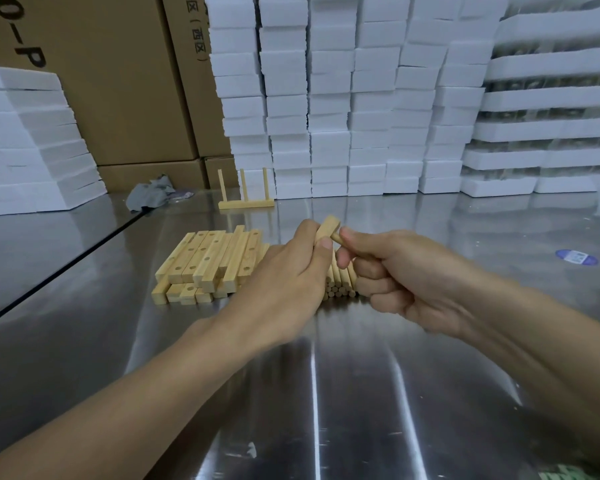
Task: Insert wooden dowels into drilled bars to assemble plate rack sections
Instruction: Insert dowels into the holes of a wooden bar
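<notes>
Here, the bar in hand (pixel 328 228) is a pale, square-sectioned length of wood, its squared end sticking up above the fingers and tilting away over the steel table (pixel 326 393). The left hand (pixel 288 275) is wrapped round it, thumb pressed against its near face. The right hand (pixel 399 271) pinches a round dowel (pixel 336 238) between thumb and forefinger, with the other fingers curled into the palm. The dowel's tip meets the side of the bar, though whether it has entered a hole is hard to tell. Just behind the left hand lies a pile of drilled bars (pixel 208 261), stacked in two layers with round holes showing on their top faces. A heap of loose dowels (pixel 340 284) lies beside it, partly hidden by both hands, ends facing the camera. Farther back stands a finished section (pixel 245 197), one bar flat on the table with three dowels upright in it. The cardboard boxes (pixel 118 81) at the rear left are closed, so their contents stay unseen. Stacks of white foam blocks (pixel 361 98) line the back, and a crumpled grey cloth (pixel 149 195) sits near the boxes.
</notes>
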Available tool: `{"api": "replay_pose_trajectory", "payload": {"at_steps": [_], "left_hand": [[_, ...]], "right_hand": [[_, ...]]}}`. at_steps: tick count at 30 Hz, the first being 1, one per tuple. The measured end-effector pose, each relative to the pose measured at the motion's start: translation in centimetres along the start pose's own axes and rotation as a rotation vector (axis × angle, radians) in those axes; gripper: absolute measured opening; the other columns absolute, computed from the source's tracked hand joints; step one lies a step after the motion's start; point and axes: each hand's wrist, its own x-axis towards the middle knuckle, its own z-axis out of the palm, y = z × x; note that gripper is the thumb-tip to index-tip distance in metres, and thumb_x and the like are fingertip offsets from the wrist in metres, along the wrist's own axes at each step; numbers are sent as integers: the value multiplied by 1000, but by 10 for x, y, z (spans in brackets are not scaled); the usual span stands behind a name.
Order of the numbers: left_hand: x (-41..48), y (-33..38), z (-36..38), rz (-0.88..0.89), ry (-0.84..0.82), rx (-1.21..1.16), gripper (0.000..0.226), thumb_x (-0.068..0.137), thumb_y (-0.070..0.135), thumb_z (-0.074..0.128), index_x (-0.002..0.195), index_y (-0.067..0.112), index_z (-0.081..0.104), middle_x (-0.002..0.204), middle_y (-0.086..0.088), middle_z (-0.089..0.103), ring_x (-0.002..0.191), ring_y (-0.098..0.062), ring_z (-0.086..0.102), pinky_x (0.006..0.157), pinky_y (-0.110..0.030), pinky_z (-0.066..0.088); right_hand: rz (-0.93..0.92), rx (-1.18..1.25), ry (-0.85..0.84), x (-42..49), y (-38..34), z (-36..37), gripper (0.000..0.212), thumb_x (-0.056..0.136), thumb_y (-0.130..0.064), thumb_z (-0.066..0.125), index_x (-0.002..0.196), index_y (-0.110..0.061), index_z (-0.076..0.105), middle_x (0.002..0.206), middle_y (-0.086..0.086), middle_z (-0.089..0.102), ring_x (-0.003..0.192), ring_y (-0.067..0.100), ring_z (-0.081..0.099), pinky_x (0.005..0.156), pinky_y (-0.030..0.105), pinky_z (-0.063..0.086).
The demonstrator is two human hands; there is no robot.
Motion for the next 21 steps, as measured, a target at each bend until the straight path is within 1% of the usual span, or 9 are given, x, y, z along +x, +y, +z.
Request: {"api": "replay_pose_trajectory", "payload": {"at_steps": [3,5,7,9,11,13,17,19,21], "left_hand": [[1,-2,4,-10,8,-61,28,114,45,34,94,34,50,74,-9,60,61,-8,48,60,-32,41],[5,-2,3,-8,41,-142,25,114,48,36,100,38,54,66,3,52,56,-8,46,53,-31,41],[13,-4,-5,-59,135,-282,26,114,47,36,103,37,57,65,10,46,50,-6,39,45,-23,33],[18,-8,-14,-172,210,-470,28,116,42,36,106,27,58,67,7,43,47,-8,33,41,-23,27],[20,-11,-22,-268,228,-652,29,117,38,37,108,19,57,68,4,41,47,-10,29,41,-23,24],[22,-10,-25,-332,237,-800,27,116,34,37,108,16,55,67,2,40,45,-11,28,41,-20,24],[24,-7,-26,-395,236,-937,25,116,32,37,106,15,54,64,2,40,42,-10,28,39,-18,24],[24,-9,-26,-421,239,-980,27,116,33,37,105,15,54,62,2,40,41,-9,28,38,-17,24],[25,-12,-27,-459,243,-1018,28,116,35,38,106,15,54,61,3,42,40,-9,29,38,-17,24]], "right_hand": [[-10,-64,-13,2,-5,-4,48,106,-47,54,87,-7,71,56,-6,27,45,7,22,33,17,21],[-3,-80,10,3,-13,-15,66,99,-67,49,98,-10,81,61,-3,46,48,8,40,36,18,34],[-31,-108,152,4,-20,-31,73,94,-79,44,102,-18,83,75,-2,66,59,12,59,46,24,48],[-134,-309,366,5,-21,-46,61,97,-74,46,97,-25,82,86,-5,73,70,11,65,58,27,50],[-298,-738,523,8,-14,-57,42,99,-63,53,97,-30,79,94,-11,73,81,7,67,67,25,49],[-412,-1101,486,11,-5,-61,30,96,-60,60,106,-36,75,102,-16,69,94,4,63,78,27,50],[-331,-1332,236,14,4,-57,53,91,-62,65,136,-36,64,142,-15,59,133,10,50,109,32,39],[-304,-1443,172,14,7,-56,63,89,-63,67,146,-38,57,152,-17,52,140,10,46,114,32,35],[-297,-1494,171,13,10,-54,62,88,-62,70,145,-41,57,149,-19,56,138,11,49,112,33,40]]}}
